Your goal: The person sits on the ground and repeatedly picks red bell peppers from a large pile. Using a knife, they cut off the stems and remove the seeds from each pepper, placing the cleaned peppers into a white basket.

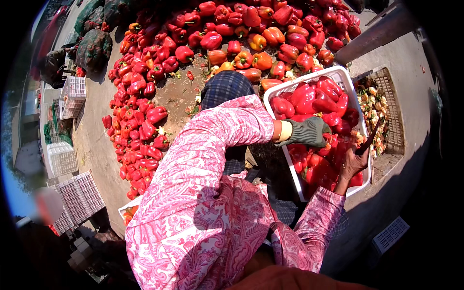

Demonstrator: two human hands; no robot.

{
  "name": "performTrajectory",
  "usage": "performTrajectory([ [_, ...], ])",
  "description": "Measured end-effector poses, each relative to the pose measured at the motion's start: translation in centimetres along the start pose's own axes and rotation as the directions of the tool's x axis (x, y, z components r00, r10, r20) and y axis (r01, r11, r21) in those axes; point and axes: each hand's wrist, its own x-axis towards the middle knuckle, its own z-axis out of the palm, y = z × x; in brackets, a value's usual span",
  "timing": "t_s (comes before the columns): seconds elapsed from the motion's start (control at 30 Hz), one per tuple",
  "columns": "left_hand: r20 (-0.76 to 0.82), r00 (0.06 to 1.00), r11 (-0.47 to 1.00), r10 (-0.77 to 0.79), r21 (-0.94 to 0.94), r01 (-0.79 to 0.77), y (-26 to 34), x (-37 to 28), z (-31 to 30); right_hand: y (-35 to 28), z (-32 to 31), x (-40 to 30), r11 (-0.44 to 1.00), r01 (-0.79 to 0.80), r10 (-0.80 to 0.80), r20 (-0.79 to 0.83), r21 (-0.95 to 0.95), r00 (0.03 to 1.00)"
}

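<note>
My left hand point(308, 132), in a grey-green knitted glove, is closed on a red bell pepper point(329, 143) over a white plastic crate point(286, 85). Its fingertips are partly hidden. To the right, my bare right hand point(353, 161) grips a dark-bladed knife point(371, 137), blade pointing up and outward. A pale pepper core point(357, 137) lies at the fingertips of my right hand; whether they hold it is unclear. Glossy red peppers point(308, 98) fill the crate, and some below my hands look cut open.
Red and orange bell peppers point(250, 59) are heaped on the ground ahead and left. Right of the crate, a worn basket point(395, 119) holds pepper cores. A metal post point(377, 32) stands upper right. Stacked crates point(78, 195) and full mesh sacks point(94, 50) are at left.
</note>
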Motion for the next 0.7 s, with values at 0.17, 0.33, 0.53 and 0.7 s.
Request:
performTrajectory([
  [0.17, -0.287, 0.798, 0.826, 0.529, 0.389, -0.408, 0.4, 1.2, -2.5, 10.7, -2.9, 7.9, 0.859, -0.497, 0.49, 0.084, 0.122, 0.868],
  [0.33, -0.507, 0.691, 0.857, 0.515, 0.287, -0.428, 6.9, -5.6, -17.8, 6.0, -2.2, 6.6, 0.766, -0.616, 0.599, 0.142, 0.184, 0.788],
  [0.53, -0.947, 0.3, 0.99, 0.114, 0.132, 0.043, -19.8, -15.4, -34.4, -4.8, 5.1, -2.5, 0.74, -0.665, 0.518, 0.544, 0.103, 0.66],
  [0.7, -0.945, 0.044, 0.677, -0.324, -0.199, 0.708, -36.4, -24.2, -40.7, -6.3, 7.9, -4.6, 0.754, -0.657, 0.549, 0.54, 0.008, 0.638],
])
